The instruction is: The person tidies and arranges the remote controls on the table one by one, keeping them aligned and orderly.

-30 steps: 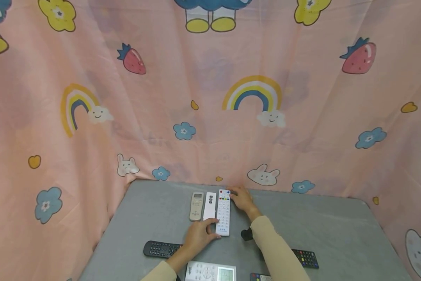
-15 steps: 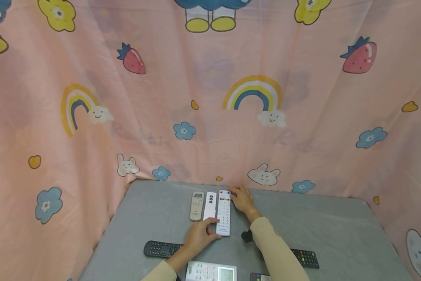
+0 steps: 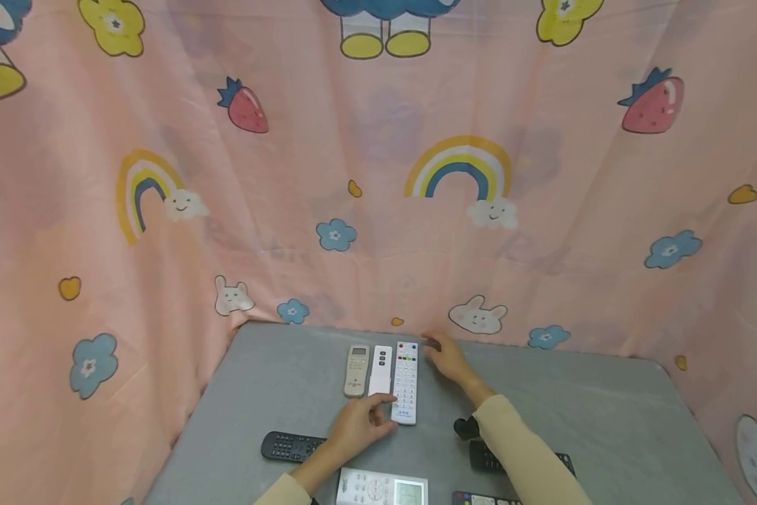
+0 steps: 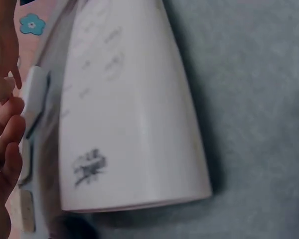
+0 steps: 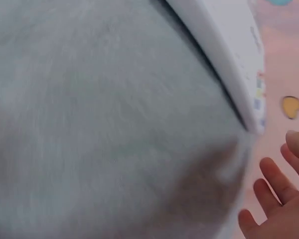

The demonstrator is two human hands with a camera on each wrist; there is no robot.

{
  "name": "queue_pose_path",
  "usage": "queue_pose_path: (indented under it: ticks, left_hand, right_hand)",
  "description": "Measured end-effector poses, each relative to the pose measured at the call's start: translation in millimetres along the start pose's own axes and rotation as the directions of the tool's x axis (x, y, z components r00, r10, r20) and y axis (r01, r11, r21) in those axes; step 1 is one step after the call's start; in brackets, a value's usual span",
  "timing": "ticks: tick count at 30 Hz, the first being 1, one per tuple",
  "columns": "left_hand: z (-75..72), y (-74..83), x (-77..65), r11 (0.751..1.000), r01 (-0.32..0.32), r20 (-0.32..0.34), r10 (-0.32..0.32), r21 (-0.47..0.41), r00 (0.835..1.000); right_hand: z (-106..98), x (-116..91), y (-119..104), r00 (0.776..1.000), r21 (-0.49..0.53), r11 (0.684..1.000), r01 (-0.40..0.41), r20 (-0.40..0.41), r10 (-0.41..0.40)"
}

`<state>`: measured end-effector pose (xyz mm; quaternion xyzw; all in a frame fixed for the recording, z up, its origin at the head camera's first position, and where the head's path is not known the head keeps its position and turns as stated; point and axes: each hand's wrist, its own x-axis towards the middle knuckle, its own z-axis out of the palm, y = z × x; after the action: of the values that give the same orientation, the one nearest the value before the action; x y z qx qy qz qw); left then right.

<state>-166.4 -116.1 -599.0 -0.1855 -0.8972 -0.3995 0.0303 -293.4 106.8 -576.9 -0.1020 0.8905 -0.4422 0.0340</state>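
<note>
Three remote controls lie side by side near the table's back edge in the head view: a beige one (image 3: 356,382), a narrow white one (image 3: 381,372) and a longer white one with coloured buttons (image 3: 405,382). My left hand (image 3: 356,424) has its index fingertip and thumb right at the lower left edge and bottom end of the long white remote. Off that remote's top right side, my right hand (image 3: 449,359) stands apart with loosely bent fingers. The right wrist view shows a gap between those fingers (image 5: 276,181) and the remote's end.
A white remote with a display (image 3: 373,485) lies in front of my left forearm. To the left is a black remote (image 3: 290,445), partly hidden by the wrist. Another black remote (image 3: 484,456) lies under my right sleeve; one more (image 3: 479,499) is cut off below. A patterned pink curtain (image 3: 378,280) hangs behind.
My right hand has moved off the long white remote, to the right. The left hand stays at its lower end. The remotes keep their row; the view has shifted slightly.
</note>
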Motion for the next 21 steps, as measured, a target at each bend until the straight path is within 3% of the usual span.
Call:
queue_pose_path:
  ticks: [7,14,17,21]
  left_hand:
    - [-5.5,20.2,-3.5,0.991,-0.056,0.165,0.076,-0.122,0.983]
    - [5.3,53.5,7.3,0.973,-0.161,0.239,0.198,-0.168,0.95]
    - [15.1,66.1,15.7,0.963,-0.227,0.247,0.257,-0.143,0.934]
    - [31.2,77.6,25.0,0.946,-0.306,0.271,0.324,-0.107,0.906]
  right_hand:
    - [-44.9,-22.8,-7.6,0.993,0.003,0.996,0.087,0.077,-0.087]
    - [-86.3,-66.9,1.3,0.981,-0.056,0.984,0.167,0.111,-0.16]
    - [-100.2,-88.1,10.2,0.986,-0.078,0.987,0.141,0.099,-0.133]
    - [-115.0,-117.4,24.2,0.998,-0.133,0.99,0.045,0.04,-0.04]
